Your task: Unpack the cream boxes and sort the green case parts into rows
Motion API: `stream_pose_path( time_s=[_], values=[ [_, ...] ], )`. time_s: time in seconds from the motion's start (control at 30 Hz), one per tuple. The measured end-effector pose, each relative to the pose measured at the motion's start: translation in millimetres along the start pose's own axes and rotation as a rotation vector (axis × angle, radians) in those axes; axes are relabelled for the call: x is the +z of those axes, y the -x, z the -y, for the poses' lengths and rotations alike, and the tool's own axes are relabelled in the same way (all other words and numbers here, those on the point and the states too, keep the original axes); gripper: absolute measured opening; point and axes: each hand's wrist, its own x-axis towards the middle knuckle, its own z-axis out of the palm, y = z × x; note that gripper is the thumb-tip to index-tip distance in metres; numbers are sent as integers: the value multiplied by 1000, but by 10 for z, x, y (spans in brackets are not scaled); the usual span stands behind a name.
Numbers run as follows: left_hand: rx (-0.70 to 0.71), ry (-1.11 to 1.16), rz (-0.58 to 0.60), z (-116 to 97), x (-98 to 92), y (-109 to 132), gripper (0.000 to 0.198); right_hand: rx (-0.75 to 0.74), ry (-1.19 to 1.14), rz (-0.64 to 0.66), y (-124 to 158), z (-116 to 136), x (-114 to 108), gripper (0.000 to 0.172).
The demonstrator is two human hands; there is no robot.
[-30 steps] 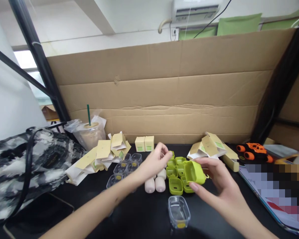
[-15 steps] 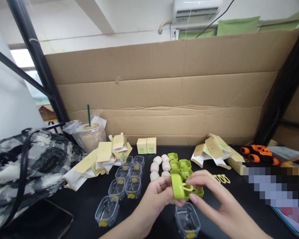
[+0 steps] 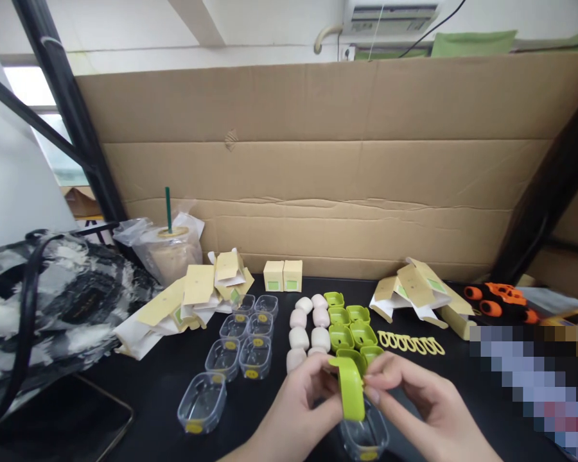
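Observation:
My left hand (image 3: 301, 401) grips a lime-green plastic cap (image 3: 351, 391), tilted on its side above the table. At the cap's right edge my right hand (image 3: 409, 391) is closed in a pinch. The pale yellow ring seen there half a second ago is now mostly hidden by cap and fingers. Below the hands stands a clear plastic container (image 3: 365, 439) with a yellow sticker, partly covered. Just beyond are several more green caps (image 3: 338, 316) in two columns. Several rounded white and pale pink pieces (image 3: 298, 339) lie to their left.
Several clear containers (image 3: 201, 403) form two columns on the left. Yellow rings (image 3: 409, 343) lie in a row at right. Opened cartons (image 3: 200, 285) are heaped left, others (image 3: 417, 289) right. Two closed boxes (image 3: 283, 276), a bagged drink (image 3: 171, 250) and an orange toy car (image 3: 503, 298) stand farther back.
The green cap has turned so its outer side faces me more, and it sits slightly lower. My right fingers have closed in against it. The view has shifted slightly, uncovering more of the ring row.

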Motion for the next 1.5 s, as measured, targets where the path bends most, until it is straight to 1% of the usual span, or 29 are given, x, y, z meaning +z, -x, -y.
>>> stream_pose_path(
  time_s=[0.27, 0.43, 0.57, 0.7, 0.9, 1.0, 1.1, 1.17, 1.2, 1.3, 1.33, 1.43, 1.5],
  values=[
    [50, -81, -38, -17, 7, -1, 24, -90, 11, -6, 0, -16, 26, 19],
    [51, -126, -40, -41, 10, 4, 23, -201, 101, 92, -7, -68, -21, 15],
    [36, -134, -38, -56, 3, 11, 23, -234, 147, 125, 9, -88, -27, 14],
    [42, -182, -15, -66, -10, 21, 19, -255, 171, 145, 14, -62, -26, 14],
    [32, -272, 20, -105, -40, 25, 19, -357, 226, 156, -19, -6, -46, 18],
    [-4, -252, 21, -103, -39, 17, 19, -396, 233, 149, -30, 24, -44, 19],
    [-33, -163, 6, -81, -21, 5, 24, -427, 247, 126, -23, 49, -56, 18],
    [-19, -102, -25, -68, -4, -1, 25, -451, 307, 110, -12, 58, -71, 18],
    [-11, -83, -39, -65, 5, -3, 24, -470, 359, 100, -8, 60, -78, 22],
    [0, -114, -38, -73, 28, 1, 20, -570, 578, 107, -9, 64, -79, 49],
    [3, -147, -29, -81, 35, 5, 17, -620, 649, 130, -16, 68, -73, 54],
    [45, -231, -11, -111, 44, 13, 10, -750, 786, 186, -49, 87, -57, 52],
    [87, -251, -49, -127, 30, 2, 7, -782, 791, 164, -80, 95, -77, 48]
  ],
)
